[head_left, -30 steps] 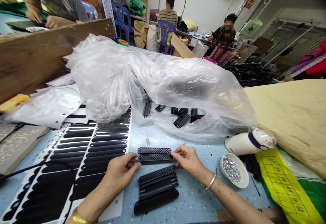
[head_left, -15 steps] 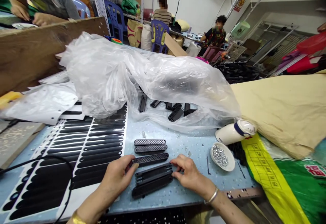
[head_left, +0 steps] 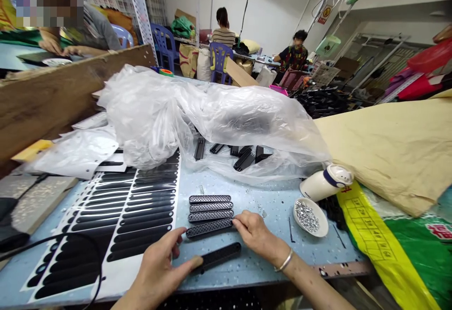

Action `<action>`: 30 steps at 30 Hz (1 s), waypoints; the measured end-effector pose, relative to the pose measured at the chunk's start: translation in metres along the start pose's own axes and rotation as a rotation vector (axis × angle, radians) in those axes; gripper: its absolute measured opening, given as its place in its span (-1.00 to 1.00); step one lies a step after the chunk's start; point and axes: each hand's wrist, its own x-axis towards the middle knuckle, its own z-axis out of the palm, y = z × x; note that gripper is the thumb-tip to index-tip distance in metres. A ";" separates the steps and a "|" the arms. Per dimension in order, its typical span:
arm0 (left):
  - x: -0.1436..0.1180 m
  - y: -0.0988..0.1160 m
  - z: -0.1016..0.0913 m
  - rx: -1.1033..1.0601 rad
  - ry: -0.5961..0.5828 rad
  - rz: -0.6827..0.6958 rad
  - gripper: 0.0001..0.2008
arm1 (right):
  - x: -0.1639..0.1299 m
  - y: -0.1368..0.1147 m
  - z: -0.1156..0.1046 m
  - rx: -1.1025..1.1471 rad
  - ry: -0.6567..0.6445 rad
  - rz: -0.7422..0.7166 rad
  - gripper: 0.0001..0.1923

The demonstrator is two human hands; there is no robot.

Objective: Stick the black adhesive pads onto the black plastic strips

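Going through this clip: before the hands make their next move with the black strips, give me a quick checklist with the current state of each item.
1. Four perforated strips lined up in a row: ok.
2. Right hand fingers at the end of the nearest perforated strip: ok.
3. Left hand thumb on the smooth strip: ok.
4. Smooth strip firmly gripped: cannot tell.
5. Bowl of small shiny parts upright, apart from both hands: ok.
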 end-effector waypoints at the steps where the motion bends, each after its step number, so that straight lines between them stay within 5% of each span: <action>1: -0.007 -0.005 0.002 0.008 0.005 0.047 -0.43 | -0.005 0.000 -0.002 0.027 0.004 0.036 -0.83; 6: -0.019 -0.023 0.022 -0.006 0.023 0.314 -0.90 | -0.034 -0.002 0.011 0.221 -0.058 0.133 -0.76; 9: -0.001 -0.021 0.027 0.071 0.096 0.322 -0.86 | -0.032 -0.001 0.029 0.169 0.117 0.035 -0.88; 14: 0.017 -0.020 0.009 0.130 0.157 0.260 -0.95 | -0.017 0.008 0.033 0.210 0.279 0.082 -0.66; 19: 0.035 -0.012 0.002 -0.124 0.308 0.097 -0.60 | 0.010 0.004 0.023 0.188 0.533 -0.069 -0.71; 24: 0.068 0.007 0.033 -0.282 0.283 0.012 -0.52 | 0.047 -0.013 0.045 0.175 0.603 -0.118 -0.62; 30: 0.054 0.013 0.063 -0.231 0.310 0.060 -0.55 | 0.033 -0.004 0.062 0.162 0.679 -0.133 -0.57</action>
